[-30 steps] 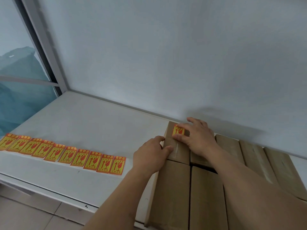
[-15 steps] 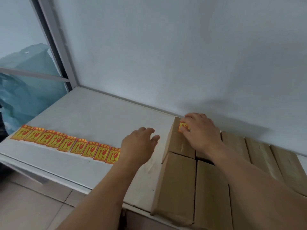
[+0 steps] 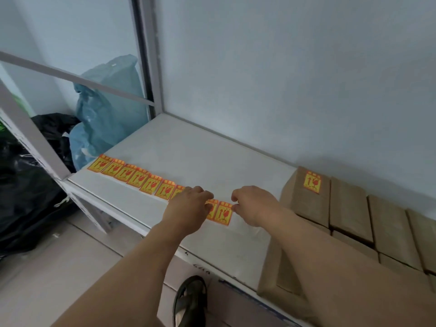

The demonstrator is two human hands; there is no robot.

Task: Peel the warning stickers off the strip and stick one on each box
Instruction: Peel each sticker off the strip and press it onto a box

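A strip of yellow-and-red warning stickers [image 3: 141, 179] lies along the front of the white shelf [image 3: 200, 156]. My left hand [image 3: 188, 206] rests flat on the strip's right part and covers some stickers. My right hand [image 3: 253, 205] is at the strip's right end, thumb and fingertips touching the edge of the last sticker [image 3: 223, 213]. Several brown cardboard boxes [image 3: 349, 206] are packed together on the right. The far-left box [image 3: 304, 197] carries one sticker [image 3: 312, 181] on its top.
A white wall backs the shelf. Left of the shelf's metal upright [image 3: 147, 55] stand a blue plastic bag [image 3: 106, 109] and black bags [image 3: 28, 185]. A sandalled foot [image 3: 190, 300] shows on the floor below the shelf's front edge.
My right hand has left the stickered box and moved left to the strip's end. My left hand has moved from the box's side onto the strip. The view has swung left.
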